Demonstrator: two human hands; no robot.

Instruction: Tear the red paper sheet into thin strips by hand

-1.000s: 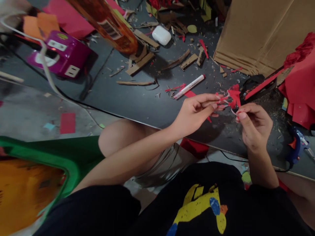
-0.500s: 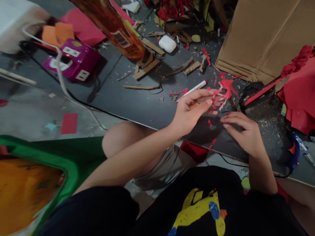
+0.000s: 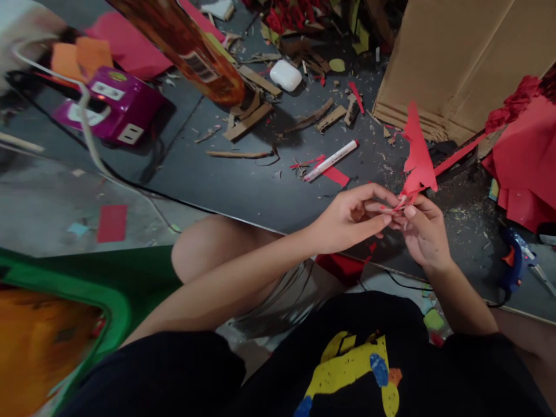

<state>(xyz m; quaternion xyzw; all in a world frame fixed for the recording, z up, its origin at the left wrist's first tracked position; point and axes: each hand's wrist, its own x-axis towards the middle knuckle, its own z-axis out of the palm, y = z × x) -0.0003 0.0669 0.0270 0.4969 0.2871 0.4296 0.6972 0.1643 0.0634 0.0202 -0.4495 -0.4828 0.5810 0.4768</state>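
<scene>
A torn-edged piece of red paper (image 3: 417,152) stands up from between my hands, its lower end narrowing into ragged strips at my fingertips. My left hand (image 3: 358,215) pinches those strips between thumb and fingers. Close against it, my right hand (image 3: 424,227) has its thumb and fingers closed on the same paper's lower right edge. A white marker with a red end (image 3: 333,159) lies on the dark table to the left, beside a small red paper strip (image 3: 336,175).
A cardboard sheet (image 3: 434,63) leans at the back right. Red paper sheets (image 3: 525,162) and a blue glue gun (image 3: 515,260) lie at the right. An amber bottle (image 3: 208,69), white earbud case (image 3: 285,75), cardboard scraps (image 3: 247,121) and purple power socket box (image 3: 117,107) stand further left.
My right hand has moved up to meet my left, which has shifted right and down. The paper now shows a larger upright piece. The marker is no longer partly covered by my hand.
</scene>
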